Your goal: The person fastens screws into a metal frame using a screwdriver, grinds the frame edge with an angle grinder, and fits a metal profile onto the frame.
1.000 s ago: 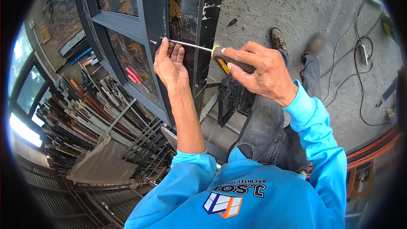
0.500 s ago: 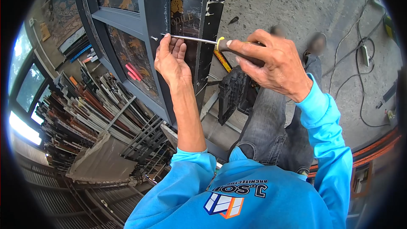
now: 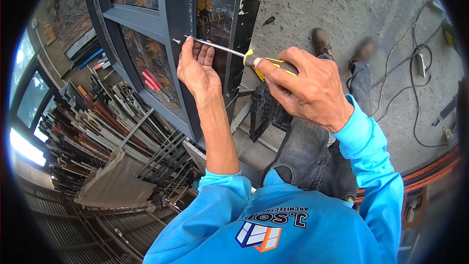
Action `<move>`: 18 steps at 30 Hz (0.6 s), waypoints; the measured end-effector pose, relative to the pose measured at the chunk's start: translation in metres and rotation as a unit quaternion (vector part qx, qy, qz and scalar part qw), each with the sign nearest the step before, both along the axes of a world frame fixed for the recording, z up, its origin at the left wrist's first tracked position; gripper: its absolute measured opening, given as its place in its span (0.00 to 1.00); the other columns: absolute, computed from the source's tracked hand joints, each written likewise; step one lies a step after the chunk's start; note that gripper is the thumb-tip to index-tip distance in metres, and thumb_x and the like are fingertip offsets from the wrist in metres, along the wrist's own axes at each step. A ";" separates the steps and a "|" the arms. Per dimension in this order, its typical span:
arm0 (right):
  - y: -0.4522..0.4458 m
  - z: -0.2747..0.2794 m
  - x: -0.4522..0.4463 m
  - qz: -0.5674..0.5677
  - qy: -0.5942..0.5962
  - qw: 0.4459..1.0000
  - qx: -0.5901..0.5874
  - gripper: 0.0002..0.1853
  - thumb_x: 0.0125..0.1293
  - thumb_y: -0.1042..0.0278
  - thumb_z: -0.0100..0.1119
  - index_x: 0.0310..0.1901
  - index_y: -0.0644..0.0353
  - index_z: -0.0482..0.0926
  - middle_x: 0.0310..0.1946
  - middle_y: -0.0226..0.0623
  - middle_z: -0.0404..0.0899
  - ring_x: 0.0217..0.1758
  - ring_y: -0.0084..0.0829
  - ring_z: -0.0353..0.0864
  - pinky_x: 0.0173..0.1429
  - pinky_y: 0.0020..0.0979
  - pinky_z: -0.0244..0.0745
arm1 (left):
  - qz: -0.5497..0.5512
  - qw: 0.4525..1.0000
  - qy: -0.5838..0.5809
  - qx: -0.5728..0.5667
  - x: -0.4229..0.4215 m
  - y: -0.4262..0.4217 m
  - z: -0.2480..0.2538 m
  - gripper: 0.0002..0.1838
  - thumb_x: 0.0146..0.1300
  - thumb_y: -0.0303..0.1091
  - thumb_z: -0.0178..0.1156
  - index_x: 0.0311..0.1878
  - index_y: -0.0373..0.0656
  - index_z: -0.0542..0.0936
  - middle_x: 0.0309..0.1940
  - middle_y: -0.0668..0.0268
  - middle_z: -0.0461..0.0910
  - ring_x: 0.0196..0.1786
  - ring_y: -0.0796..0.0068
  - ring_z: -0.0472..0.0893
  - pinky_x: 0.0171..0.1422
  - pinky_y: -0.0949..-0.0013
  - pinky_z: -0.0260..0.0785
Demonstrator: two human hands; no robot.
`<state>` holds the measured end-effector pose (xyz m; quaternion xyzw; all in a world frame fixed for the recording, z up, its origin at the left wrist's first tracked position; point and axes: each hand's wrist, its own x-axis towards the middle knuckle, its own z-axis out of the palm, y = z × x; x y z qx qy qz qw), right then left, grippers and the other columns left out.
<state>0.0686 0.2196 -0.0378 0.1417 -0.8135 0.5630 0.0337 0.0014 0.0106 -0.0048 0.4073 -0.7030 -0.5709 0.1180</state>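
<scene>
My right hand [image 3: 312,85] is wrapped round the yellow-and-black handle of a screwdriver [image 3: 224,48]. Its long metal shaft points left, to the dark grey metal frame [image 3: 178,10]. At the tip, the thumb and fingertips of my left hand [image 3: 199,71] close on the end of the shaft, against the frame. A small fastener seems to be at the tip, mostly hidden by the fingers. Just left of it, a screw [image 3: 176,41] sticks out of the frame. Pink-red strips [image 3: 152,80] lie on the dark, gold-printed panel [image 3: 161,63] inside the frame.
Below the frame's right edge stands a black plastic case [image 3: 261,110]. Cables [image 3: 415,83] run over the concrete floor [image 3: 298,5] on the right. Many metal profiles [image 3: 107,122] are stacked on the left. My shoes [image 3: 321,38] are near the top right.
The screwdriver's handle has dropped and shifted left, so the shaft slopes more. My right hand has moved down with it and turned; my left hand stays almost in place.
</scene>
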 end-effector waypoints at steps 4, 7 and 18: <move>-0.006 0.011 0.005 -0.003 0.022 1.000 0.011 0.20 0.53 0.70 0.61 0.51 0.57 0.77 0.30 0.34 0.69 0.28 0.30 0.74 0.25 0.30 0.71 | -0.002 1.000 0.003 0.012 0.002 -0.001 0.000 0.09 0.61 0.32 0.63 0.38 0.37 0.77 0.30 0.63 0.79 0.34 0.71 0.82 0.38 0.73 0.78; -0.019 0.032 0.016 -0.025 0.022 0.999 0.035 0.18 0.55 0.70 0.57 0.50 0.60 0.77 0.29 0.34 0.68 0.28 0.29 0.73 0.25 0.29 0.70 | 0.005 1.000 0.003 0.017 0.001 0.000 0.002 0.09 0.63 0.32 0.62 0.38 0.35 0.77 0.32 0.60 0.80 0.36 0.67 0.84 0.40 0.70 0.79; 0.001 -0.001 -0.006 -0.016 -0.205 0.960 -0.189 0.16 0.53 0.71 0.65 0.46 0.56 0.84 0.28 0.40 0.77 0.27 0.38 0.79 0.32 0.35 0.74 | -0.058 0.996 -0.001 0.074 0.014 0.001 0.007 0.11 0.65 0.32 0.62 0.43 0.35 0.75 0.35 0.58 0.81 0.38 0.67 0.84 0.42 0.70 0.80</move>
